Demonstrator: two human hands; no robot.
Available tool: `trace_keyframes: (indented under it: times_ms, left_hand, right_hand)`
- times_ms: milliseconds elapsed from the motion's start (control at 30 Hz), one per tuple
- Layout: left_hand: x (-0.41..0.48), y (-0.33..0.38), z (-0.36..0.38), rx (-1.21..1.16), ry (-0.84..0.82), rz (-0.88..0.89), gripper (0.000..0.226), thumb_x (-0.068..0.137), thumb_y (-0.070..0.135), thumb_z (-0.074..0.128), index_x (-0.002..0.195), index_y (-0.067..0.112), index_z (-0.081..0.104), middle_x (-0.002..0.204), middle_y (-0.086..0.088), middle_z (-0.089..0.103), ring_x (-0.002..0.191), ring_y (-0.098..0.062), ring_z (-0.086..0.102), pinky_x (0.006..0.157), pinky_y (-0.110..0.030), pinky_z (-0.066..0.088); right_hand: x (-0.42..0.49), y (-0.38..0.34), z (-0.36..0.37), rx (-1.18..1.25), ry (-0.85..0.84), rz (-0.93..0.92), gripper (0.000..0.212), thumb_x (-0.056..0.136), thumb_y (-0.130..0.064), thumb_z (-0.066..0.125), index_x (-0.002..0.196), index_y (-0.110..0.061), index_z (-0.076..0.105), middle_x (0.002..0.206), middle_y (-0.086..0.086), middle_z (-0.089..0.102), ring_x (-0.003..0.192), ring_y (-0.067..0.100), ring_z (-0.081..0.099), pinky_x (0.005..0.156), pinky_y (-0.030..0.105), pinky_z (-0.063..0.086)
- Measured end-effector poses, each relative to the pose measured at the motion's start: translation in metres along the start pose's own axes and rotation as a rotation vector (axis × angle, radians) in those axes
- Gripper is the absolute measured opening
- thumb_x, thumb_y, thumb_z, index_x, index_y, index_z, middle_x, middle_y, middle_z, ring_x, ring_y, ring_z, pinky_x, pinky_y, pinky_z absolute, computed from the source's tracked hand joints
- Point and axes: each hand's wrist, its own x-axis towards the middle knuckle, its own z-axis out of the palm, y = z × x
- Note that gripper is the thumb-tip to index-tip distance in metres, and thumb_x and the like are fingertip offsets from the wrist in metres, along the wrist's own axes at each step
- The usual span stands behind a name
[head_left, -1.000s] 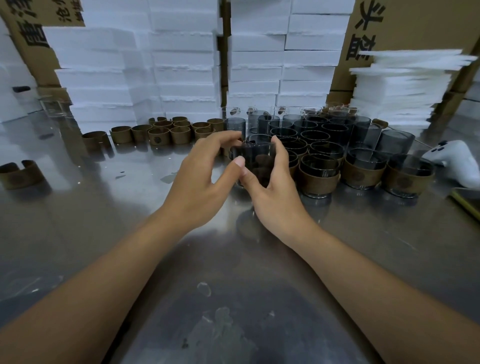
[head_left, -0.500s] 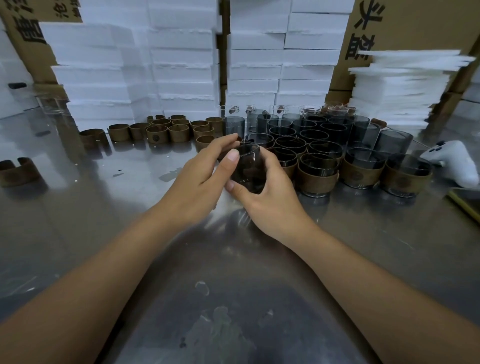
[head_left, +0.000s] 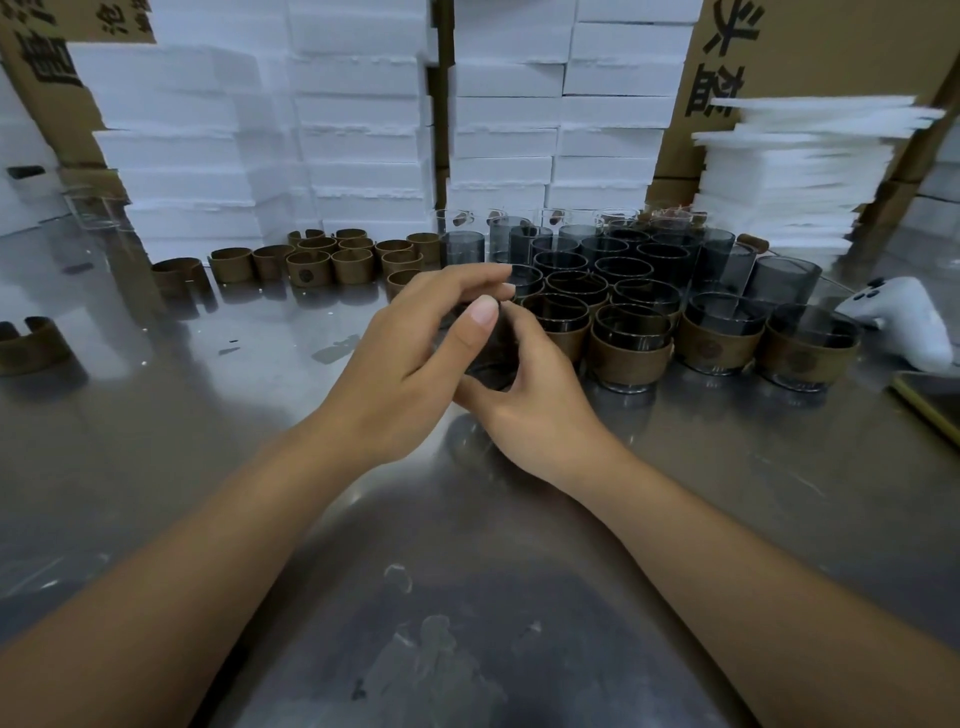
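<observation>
A steel table (head_left: 156, 441) fills the room's near side, dull and scuffed. White foam boxes (head_left: 363, 104) are stacked high along its far edge, with cardboard cartons (head_left: 831, 47) behind them.

From the head camera, both bare arms reach in to meet over the middle of the table. A dark glass (head_left: 493, 353) sits between the two hands, held off the table and mostly covered by them. The right hand (head_left: 540, 400) wraps it from the right, thumb underneath on the near side and fingers curled round the far side. The left hand (head_left: 410, 364) closes in from the left, its thumb laid against the glass with the nail up and its fingers arched over the top. I cannot tell whether those fingertips touch the glass. A rounded edge of the glass shows low between the two thumbs, so it looks tipped toward the viewer. So little shows that I cannot tell which end that is or how its axis lies.

Just right of the grip stand glasses in brown sleeves (head_left: 631, 348). Beyond the grip are rows of bare dark glasses (head_left: 623, 267). Beyond and to the left, loose brown sleeves (head_left: 317, 267) stand in a cluster. Well off to the right lies a white controller (head_left: 904, 317), with a pile of foam sheets (head_left: 795, 171) behind it.
</observation>
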Motion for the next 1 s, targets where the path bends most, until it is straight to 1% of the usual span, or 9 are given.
trace_keyframes:
  times_ms: [133,233,367,500,700,767,833,933,1000]
  left_hand:
    - [0.0,0.001,0.0,0.001,0.029,0.037,0.04,0.094,0.041,0.033,0.124,0.022,0.052,0.115,0.011,0.063,0.118,-0.008,0.053,0.097,-0.02,0.041]
    - [0.0,0.001,0.0,-0.024,0.067,0.046,0.033,0.094,0.039,0.035,0.119,0.026,0.053,0.11,0.012,0.064,0.114,-0.012,0.057,0.094,-0.022,0.044]
    - [0.0,0.0,-0.002,-0.011,0.119,0.05,0.028,0.095,0.037,0.037,0.114,0.027,0.055,0.107,0.006,0.066,0.103,-0.007,0.06,0.091,-0.022,0.045]
    - [0.001,-0.004,-0.003,0.037,0.185,0.04,0.021,0.098,0.025,0.04,0.111,0.02,0.056,0.105,0.001,0.065,0.101,0.009,0.057,0.085,-0.007,0.039]
    - [0.003,-0.013,-0.004,0.101,0.174,-0.044,0.022,0.099,0.021,0.043,0.119,0.016,0.053,0.11,0.008,0.062,0.1,0.019,0.051,0.082,0.001,0.035]
    - [0.003,-0.017,-0.004,0.084,0.129,-0.09,0.027,0.101,0.022,0.042,0.126,0.014,0.048,0.119,0.009,0.06,0.102,0.024,0.047,0.081,0.002,0.035]
    - [0.003,-0.02,-0.004,0.056,0.092,-0.117,0.032,0.101,0.026,0.04,0.131,0.016,0.045,0.124,0.011,0.057,0.102,0.024,0.047,0.073,0.001,0.04]
    - [0.003,-0.019,-0.005,-0.011,0.072,-0.125,0.036,0.1,0.034,0.038,0.132,0.018,0.044,0.125,0.013,0.056,0.104,0.021,0.048,0.062,0.001,0.044]
    - [0.002,-0.017,-0.004,-0.044,0.054,-0.131,0.042,0.095,0.041,0.036,0.131,0.021,0.044,0.122,0.018,0.056,0.096,0.018,0.053,0.061,-0.003,0.044]
  right_hand:
    - [0.001,0.001,0.0,0.027,0.036,0.047,0.06,0.082,-0.022,0.074,0.134,-0.02,0.043,0.125,-0.004,0.057,0.116,0.009,0.054,0.1,0.031,0.045]
    - [0.002,0.002,0.0,0.051,0.081,0.056,0.054,0.083,-0.018,0.073,0.129,-0.021,0.045,0.122,-0.001,0.059,0.114,0.014,0.056,0.099,0.037,0.047]
    - [0.004,0.005,0.0,0.079,0.171,0.054,0.055,0.082,-0.019,0.074,0.129,-0.019,0.045,0.119,-0.003,0.059,0.11,0.009,0.057,0.094,0.023,0.047]
    - [0.004,0.006,-0.001,0.083,0.216,0.028,0.059,0.082,-0.02,0.073,0.132,-0.021,0.042,0.122,-0.005,0.057,0.112,0.006,0.054,0.088,0.008,0.041]
    - [0.003,0.005,0.0,0.09,0.202,-0.004,0.062,0.083,-0.019,0.072,0.136,-0.018,0.04,0.124,-0.007,0.055,0.112,0.001,0.051,0.085,0.001,0.037]
    - [0.002,0.004,0.0,0.089,0.184,-0.01,0.062,0.083,-0.02,0.072,0.137,-0.018,0.04,0.124,-0.008,0.056,0.112,0.0,0.052,0.087,0.003,0.039]
    - [0.002,0.003,0.0,0.093,0.173,-0.01,0.06,0.083,-0.019,0.072,0.135,-0.018,0.041,0.123,-0.008,0.057,0.112,0.001,0.053,0.091,0.008,0.042]
    - [0.001,0.002,0.0,0.088,0.153,-0.011,0.059,0.082,-0.018,0.074,0.132,-0.02,0.044,0.118,-0.01,0.059,0.109,0.001,0.056,0.091,0.012,0.044]
    - [0.0,0.002,0.001,0.058,0.108,-0.015,0.059,0.081,-0.019,0.075,0.132,-0.021,0.045,0.119,-0.009,0.059,0.11,0.003,0.056,0.094,0.019,0.046]
